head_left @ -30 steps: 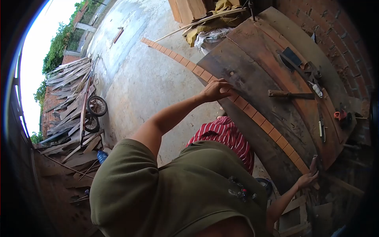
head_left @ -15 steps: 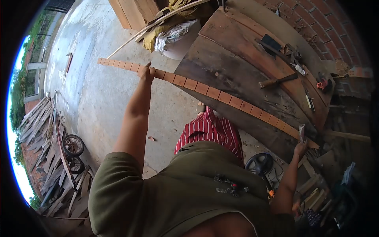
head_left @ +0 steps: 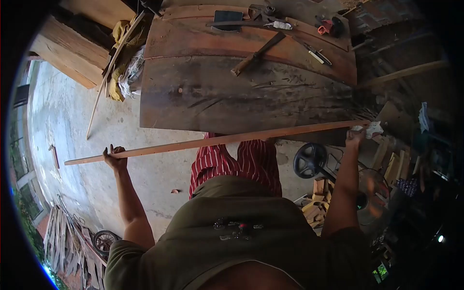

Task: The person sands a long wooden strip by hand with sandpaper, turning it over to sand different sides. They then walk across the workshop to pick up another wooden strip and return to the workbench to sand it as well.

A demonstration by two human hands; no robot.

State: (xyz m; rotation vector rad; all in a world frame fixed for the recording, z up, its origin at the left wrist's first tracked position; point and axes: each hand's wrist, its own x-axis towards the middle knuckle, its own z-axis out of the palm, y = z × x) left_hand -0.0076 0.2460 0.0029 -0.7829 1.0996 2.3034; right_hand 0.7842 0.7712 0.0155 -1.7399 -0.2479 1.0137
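Note:
A long, thin wooden strip (head_left: 212, 140) spans the view in front of my body, its right end higher in the picture. Near its left end my left hand (head_left: 115, 157) grips it, thumb pointing up. My right hand (head_left: 355, 137) is closed around the other end, and a crumpled whitish piece (head_left: 373, 129) shows beside those fingers. The strip's narrow side faces me, with small dark spots along it. Its right part overlaps the near edge of the dark wooden worktable (head_left: 203, 113) in this view.
A chisel-like tool with a wooden handle (head_left: 258, 53), a pen-like knife (head_left: 316, 55) and a dark flat tablet (head_left: 227, 20) lie on the worktable. To the right are a black steering-wheel-like part (head_left: 310, 159) and wood offcuts (head_left: 316, 205). Large timber (head_left: 72, 48) stands back left.
My view has turned right, towards the worktable. The strip has rolled from its line-marked broad face to its narrow side, and its right end has risen in view. Both hands keep hold.

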